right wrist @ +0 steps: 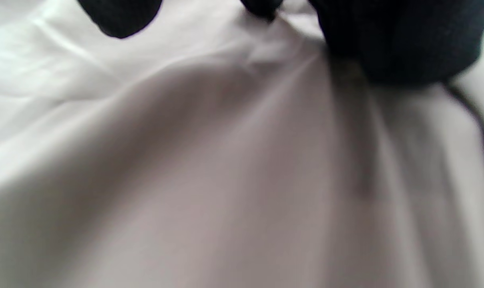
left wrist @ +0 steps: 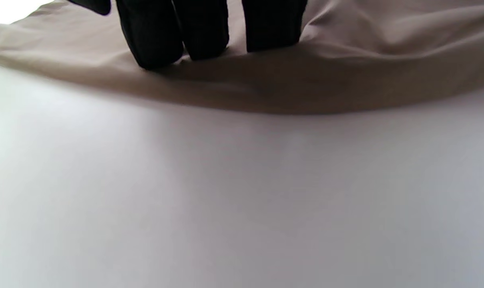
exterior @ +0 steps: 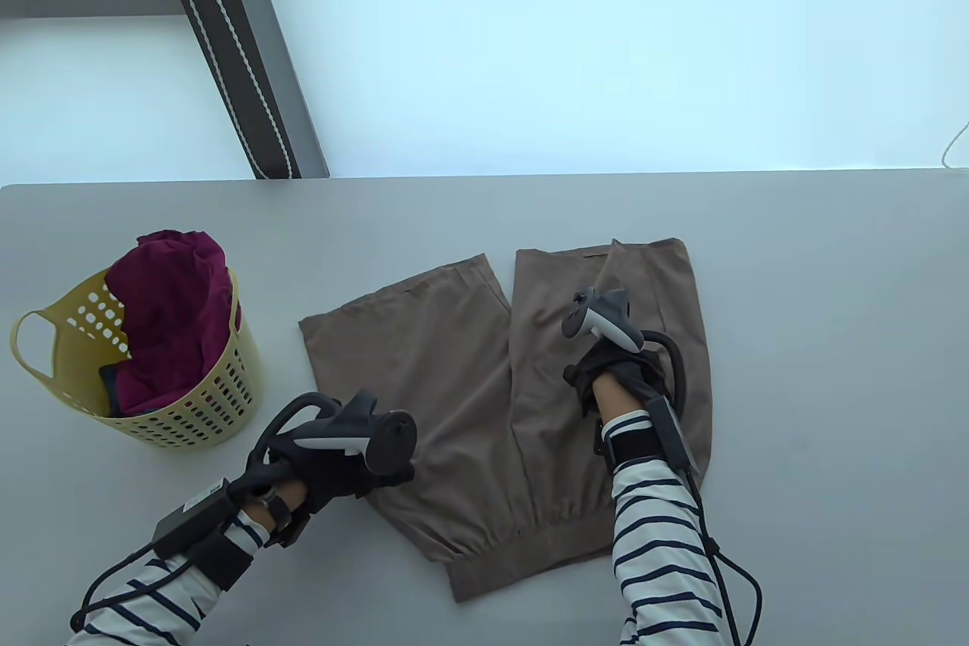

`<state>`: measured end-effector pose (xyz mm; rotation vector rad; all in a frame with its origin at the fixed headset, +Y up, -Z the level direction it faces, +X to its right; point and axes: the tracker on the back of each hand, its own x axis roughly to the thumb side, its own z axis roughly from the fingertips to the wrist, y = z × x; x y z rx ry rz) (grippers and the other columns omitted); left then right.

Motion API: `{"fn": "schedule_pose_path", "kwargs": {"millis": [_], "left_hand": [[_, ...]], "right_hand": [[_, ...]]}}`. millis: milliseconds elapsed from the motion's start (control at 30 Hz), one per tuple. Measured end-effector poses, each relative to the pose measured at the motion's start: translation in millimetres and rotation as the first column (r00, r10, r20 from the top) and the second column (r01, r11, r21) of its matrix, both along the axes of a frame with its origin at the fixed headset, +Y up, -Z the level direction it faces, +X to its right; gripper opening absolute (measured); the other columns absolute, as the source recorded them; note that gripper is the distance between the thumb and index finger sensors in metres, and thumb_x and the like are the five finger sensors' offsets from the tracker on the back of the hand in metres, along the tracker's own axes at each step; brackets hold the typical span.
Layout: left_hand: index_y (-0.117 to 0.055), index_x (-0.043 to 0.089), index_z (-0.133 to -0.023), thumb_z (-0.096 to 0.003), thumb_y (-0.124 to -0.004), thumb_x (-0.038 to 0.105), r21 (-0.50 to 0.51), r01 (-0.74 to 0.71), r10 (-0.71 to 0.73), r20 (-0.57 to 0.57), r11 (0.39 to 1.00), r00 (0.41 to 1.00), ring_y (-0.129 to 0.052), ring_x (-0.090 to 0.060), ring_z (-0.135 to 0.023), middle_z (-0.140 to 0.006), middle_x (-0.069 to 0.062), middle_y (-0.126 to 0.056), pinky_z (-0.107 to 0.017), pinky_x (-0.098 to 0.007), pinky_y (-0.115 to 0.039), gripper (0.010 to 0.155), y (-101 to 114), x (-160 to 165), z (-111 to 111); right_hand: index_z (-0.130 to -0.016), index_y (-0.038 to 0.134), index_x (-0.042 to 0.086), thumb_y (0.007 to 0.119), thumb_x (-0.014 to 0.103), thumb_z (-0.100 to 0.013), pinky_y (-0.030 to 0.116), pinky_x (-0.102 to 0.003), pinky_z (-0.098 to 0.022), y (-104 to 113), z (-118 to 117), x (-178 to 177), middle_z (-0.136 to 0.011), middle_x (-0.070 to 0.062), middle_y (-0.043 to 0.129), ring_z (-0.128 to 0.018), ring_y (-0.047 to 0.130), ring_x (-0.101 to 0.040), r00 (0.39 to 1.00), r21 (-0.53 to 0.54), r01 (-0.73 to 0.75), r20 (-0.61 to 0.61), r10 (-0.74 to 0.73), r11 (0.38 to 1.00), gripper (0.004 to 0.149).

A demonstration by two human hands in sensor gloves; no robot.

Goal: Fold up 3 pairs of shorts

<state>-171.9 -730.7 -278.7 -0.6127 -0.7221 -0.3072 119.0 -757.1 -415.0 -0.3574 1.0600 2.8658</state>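
Flattening first shorts [exterior: 484,388] on counter [exterior: 817,282]. Left hand [exterior: 341,460] at shorts' left edge near waistband, fingers [left wrist: 153,44] straight, tips on cloth. Right hand [exterior: 609,366] rests on right leg; grip unclear. Basket [exterior: 204,404] far left holds more garments. Next, likely: lift left leg, fold over right.

Black gloved fingertips [right wrist: 402,44] press down on blurred, creased taupe fabric shorts [right wrist: 225,180] filling the frame
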Motion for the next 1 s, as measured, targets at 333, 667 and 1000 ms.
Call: {"fn": "schedule_pose_path", "kwargs": {"millis": [333, 667, 1000], "left_hand": [[-0.079, 0.025, -0.090, -0.0432, -0.032, 0.061, -0.073, -0.269, 0.272, 0.034, 0.960, 0.962, -0.097, -0.031, -0.081, -0.091, -0.003, -0.093, -0.073, -0.061, -0.063, 0.075, 21, 4, 1], [-0.029, 0.006, -0.113, -0.0456, -0.027, 0.053, 0.436, 0.166, -0.118, -0.134, 0.885, 0.984, -0.077, -0.049, -0.097, -0.117, -0.037, -0.040, -0.070, -0.070, -0.056, 0.082, 1, -2, -44], [-0.070, 0.020, -0.097, -0.0457, -0.037, 0.059, 0.132, 0.181, -0.144, -0.247, 0.975, 0.958, -0.076, -0.050, -0.098, -0.118, -0.026, -0.047, -0.071, -0.071, -0.054, 0.072, -7, -25, -61]], "right_hand": [[-0.099, 0.000, 0.029, 0.051, 0.056, -0.047, 0.008, -0.064, -0.065, -25, 11, -39, -0.097, -0.011, -0.013, -0.091, -0.007, -0.047, 0.961, 0.033, 0.168, -0.227, -0.157, 0.985, 0.078], [-0.104, 0.019, 0.002, 0.052, 0.052, -0.049, 0.054, -0.063, -0.058, 41, 43, -2, -0.099, -0.038, 0.029, -0.085, 0.047, -0.062, 0.962, 0.383, 0.118, -0.274, -0.010, 0.916, 0.082], [-0.094, 0.055, -0.016, 0.058, 0.047, -0.050, 0.082, -0.053, -0.038, 9, 54, 14, -0.073, -0.047, 0.072, -0.057, 0.091, -0.055, 0.932, 0.074, -0.147, -0.325, 0.163, 0.986, 0.077]]}}
